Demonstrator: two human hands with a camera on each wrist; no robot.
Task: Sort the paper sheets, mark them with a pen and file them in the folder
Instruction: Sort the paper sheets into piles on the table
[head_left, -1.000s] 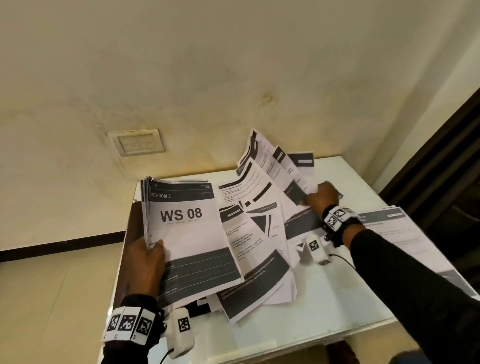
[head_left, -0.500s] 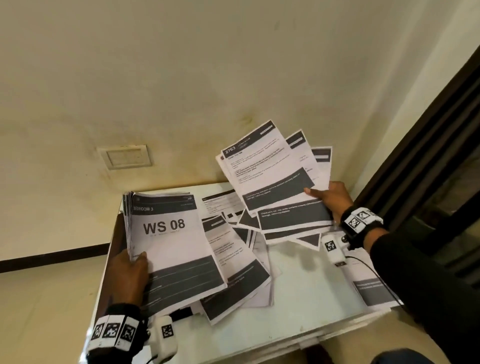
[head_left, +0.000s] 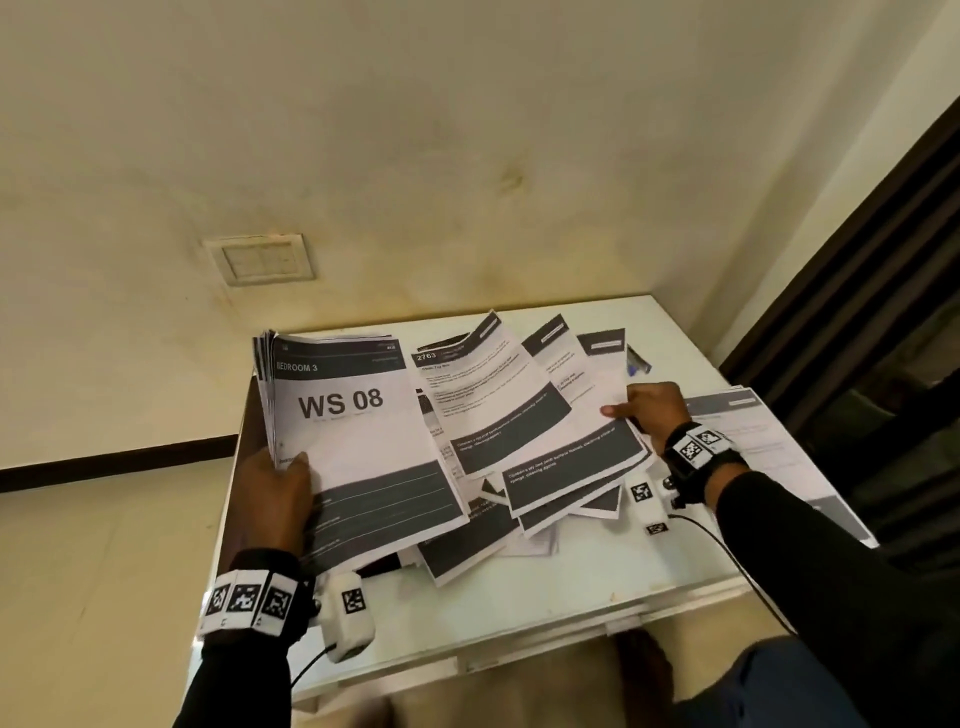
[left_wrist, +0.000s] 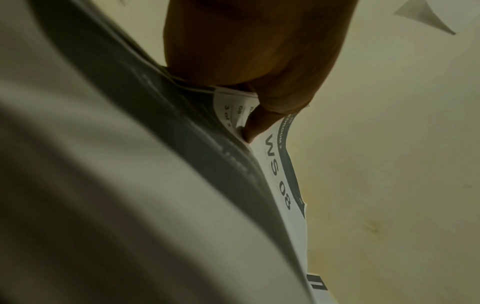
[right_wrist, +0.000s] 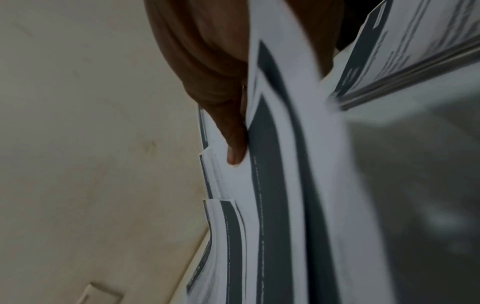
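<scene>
I'm in the corner of a plain room, a home by the look of it. My white bench (head_left: 597, 566) is pushed against a cream painted wall (head_left: 467, 130) that carries stains and a flush switch plate (head_left: 260, 259). A dark skirting board (head_left: 114, 465) runs along the foot of that wall above a pale tiled floor (head_left: 104, 597). To my right stands a dark wooden door frame (head_left: 852, 270). Printed sheets (head_left: 524, 431) headed "BEDROOM 3" cover the bench.
</scene>
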